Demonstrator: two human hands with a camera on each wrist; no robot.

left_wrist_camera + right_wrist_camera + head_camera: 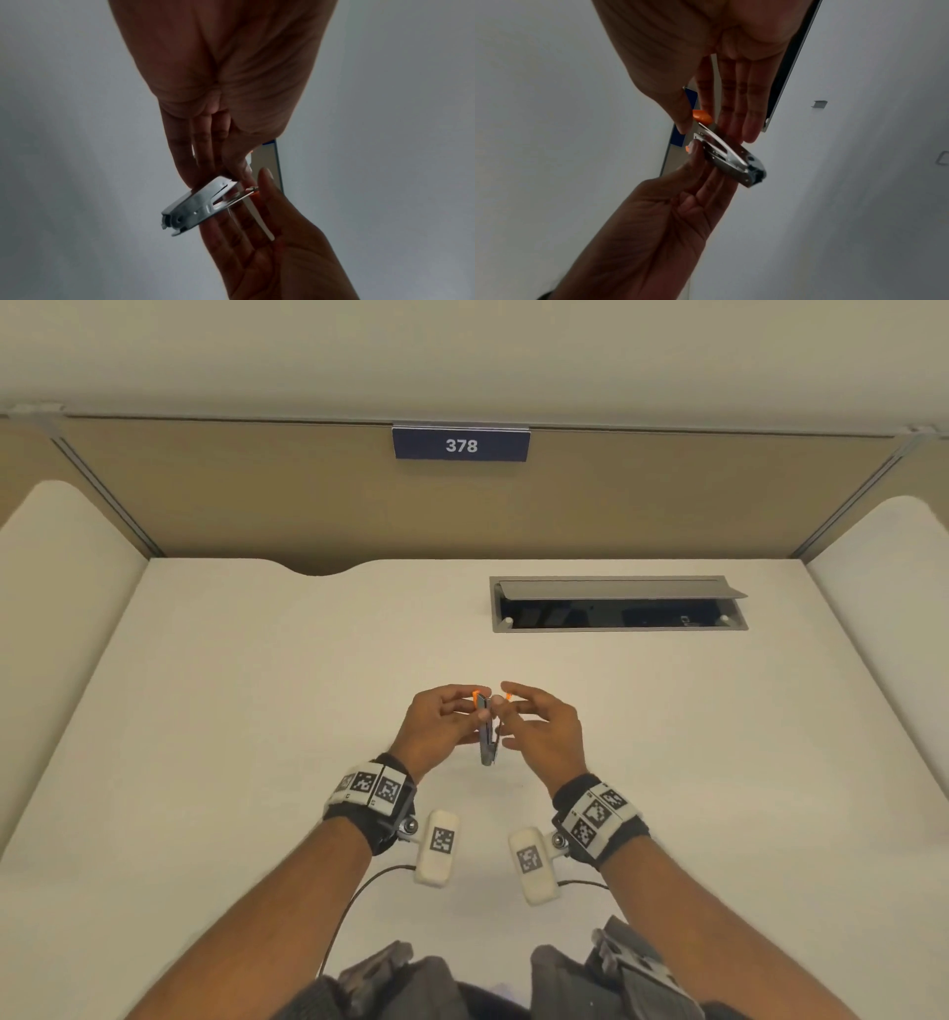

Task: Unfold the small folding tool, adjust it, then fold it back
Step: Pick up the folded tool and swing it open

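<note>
The small folding tool (486,737) is grey metal with orange tips and hangs upright above the white desk (257,711), between both hands. My left hand (470,713) grips its metal body (195,205) between thumb and fingers. My right hand (513,711) pinches the orange tip (702,116) of a thin arm that is swung slightly out from the body (731,160). A second orange tip (687,148) shows by my left thumb. The fingers hide most of the hinge end.
A grey cable hatch (616,608) with its lid raised is set into the desk at the back right. A sign reading 378 (460,445) hangs on the beige partition. Two small metal staples (818,104) lie on the desk.
</note>
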